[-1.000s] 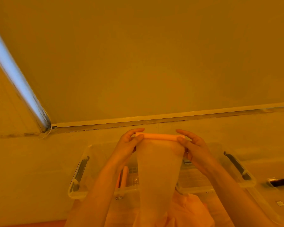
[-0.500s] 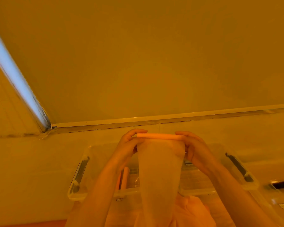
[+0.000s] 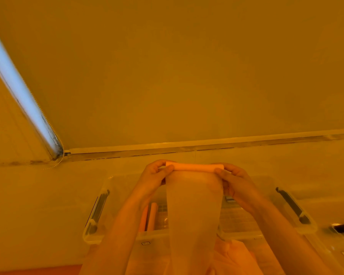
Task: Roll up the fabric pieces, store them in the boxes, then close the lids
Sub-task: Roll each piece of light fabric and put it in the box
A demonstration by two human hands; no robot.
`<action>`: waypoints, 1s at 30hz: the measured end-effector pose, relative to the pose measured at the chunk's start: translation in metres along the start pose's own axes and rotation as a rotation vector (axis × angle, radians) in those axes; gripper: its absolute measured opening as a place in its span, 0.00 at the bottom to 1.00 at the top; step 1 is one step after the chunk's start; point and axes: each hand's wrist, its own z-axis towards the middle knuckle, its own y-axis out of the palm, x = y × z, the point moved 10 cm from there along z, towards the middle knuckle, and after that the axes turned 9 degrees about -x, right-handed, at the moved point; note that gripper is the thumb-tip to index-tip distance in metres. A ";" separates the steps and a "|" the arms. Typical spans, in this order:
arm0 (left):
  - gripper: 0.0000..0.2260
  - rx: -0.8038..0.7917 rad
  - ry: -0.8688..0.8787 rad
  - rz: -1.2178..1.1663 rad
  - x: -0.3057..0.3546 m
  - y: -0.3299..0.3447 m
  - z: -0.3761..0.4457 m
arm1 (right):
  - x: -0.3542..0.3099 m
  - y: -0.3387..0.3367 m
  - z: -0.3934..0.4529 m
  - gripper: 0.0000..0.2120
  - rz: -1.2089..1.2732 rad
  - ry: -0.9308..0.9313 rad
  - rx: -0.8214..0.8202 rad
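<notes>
Above the open clear box (image 3: 246, 219), toward twelve o'clock of it, two hands hold one fabric piece (image 3: 194, 205) between them, its top edge wound into one tight roll (image 3: 195, 167) that lies level from nine to three o'clock. One left hand (image 3: 153, 179) pinches the roll's nine o'clock end, thumb on the near side and fingers curled over the far side; one right hand (image 3: 236, 181) grips the three o'clock end the same way, fingers wrapped round it. Both wrists are raised, the forearms rising from the six o'clock edge and converging on the roll, so the roll sits just between the two sets of fingertips while the unrolled length hangs straight down toward six o'clock, in front of the box. Two finished rolls (image 3: 149, 216) lie side by side inside the box, at seven o'clock of the held roll, partly hidden by the left forearm. Two dark latch handles show on the box, one at its nine o'clock end (image 3: 97, 210) and one at its three o'clock end (image 3: 292, 205). More loose fabric (image 3: 232, 257) is heaped at six o'clock below the box. One second clear container (image 3: 342, 245) shows in part at four o'clock, with a dark handle on it
</notes>
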 end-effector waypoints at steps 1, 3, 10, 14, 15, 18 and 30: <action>0.07 -0.007 -0.001 -0.009 -0.001 0.000 0.000 | 0.000 0.000 0.000 0.11 -0.011 -0.001 0.007; 0.08 -0.027 0.002 -0.041 -0.002 0.002 -0.001 | 0.001 0.001 0.000 0.10 -0.005 0.002 0.021; 0.07 0.009 0.022 -0.061 0.002 0.001 -0.002 | -0.002 0.000 -0.002 0.09 0.094 -0.001 0.032; 0.08 0.017 0.032 -0.028 0.003 -0.001 -0.002 | -0.003 -0.003 -0.002 0.12 0.054 -0.013 0.054; 0.10 0.011 0.026 -0.038 0.001 -0.001 -0.002 | -0.002 -0.005 -0.002 0.13 0.052 -0.002 0.057; 0.11 0.009 -0.003 -0.007 -0.001 -0.002 -0.003 | 0.003 -0.007 -0.003 0.13 0.050 0.024 0.039; 0.10 -0.032 0.014 -0.085 -0.001 0.005 -0.008 | 0.000 -0.001 -0.010 0.10 0.049 0.021 0.000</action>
